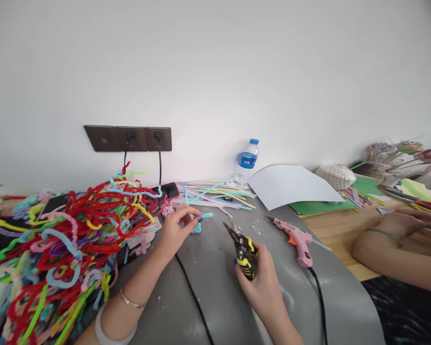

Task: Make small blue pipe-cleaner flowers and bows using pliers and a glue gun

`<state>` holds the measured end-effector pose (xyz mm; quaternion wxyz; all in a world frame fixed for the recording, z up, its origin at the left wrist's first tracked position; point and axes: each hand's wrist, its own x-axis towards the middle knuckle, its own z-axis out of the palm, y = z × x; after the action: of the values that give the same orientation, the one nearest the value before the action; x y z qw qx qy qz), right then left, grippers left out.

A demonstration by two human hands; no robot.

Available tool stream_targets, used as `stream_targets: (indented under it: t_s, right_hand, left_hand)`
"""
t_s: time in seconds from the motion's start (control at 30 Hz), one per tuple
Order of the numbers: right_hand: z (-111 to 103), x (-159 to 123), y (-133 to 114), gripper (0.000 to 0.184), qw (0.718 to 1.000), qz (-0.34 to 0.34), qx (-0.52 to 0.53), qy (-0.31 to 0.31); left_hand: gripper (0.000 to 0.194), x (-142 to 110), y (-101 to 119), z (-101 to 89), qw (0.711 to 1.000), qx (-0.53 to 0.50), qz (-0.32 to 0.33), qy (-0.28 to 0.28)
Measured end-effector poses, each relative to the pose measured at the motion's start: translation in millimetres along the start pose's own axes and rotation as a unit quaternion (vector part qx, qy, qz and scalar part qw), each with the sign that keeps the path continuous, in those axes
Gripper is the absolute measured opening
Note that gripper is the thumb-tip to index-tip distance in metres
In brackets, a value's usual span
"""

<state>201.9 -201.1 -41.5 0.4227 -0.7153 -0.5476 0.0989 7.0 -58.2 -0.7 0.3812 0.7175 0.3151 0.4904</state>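
Between the thumb and fingers of my left hand (181, 224) is a light blue pipe cleaner (205, 216), its short end sticking out to the right. A small curled blue pipe-cleaner piece (196, 229) shows just below those fingertips. My right hand (260, 275) is wrapped round a pair of pliers (244, 254) with black and yellow handles. Their dark jaws point up and to the left, a little apart from my left hand. To the right of the pliers, a pink hot glue gun (298, 242) lies on the grey table (222, 297).
A heap of coloured pipe cleaners (82, 239) covers the left side. Straight pastel pipe cleaners (219, 194), a phone (168, 190), a water bottle (247, 163) and white paper (294, 184) lie along the wall. Black cords cross the table. Another person's arms (398, 244) rest at the right.
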Motion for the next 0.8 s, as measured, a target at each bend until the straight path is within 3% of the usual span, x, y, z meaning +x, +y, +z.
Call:
stream_targets:
  t_s: [0.17, 0.8]
  right_hand:
    - [14, 3, 5, 0.040, 0.993, -0.051, -0.101, 0.046]
    - [15, 5, 10, 0.034, 0.992, -0.051, -0.096, 0.060]
  left_hand:
    - [0.007, -1, 0, 0.1, 0.999, -0.022, 0.032, 0.003]
    - [0.010, -4, 6, 5.4, 0.999, -0.018, 0.022, -0.029]
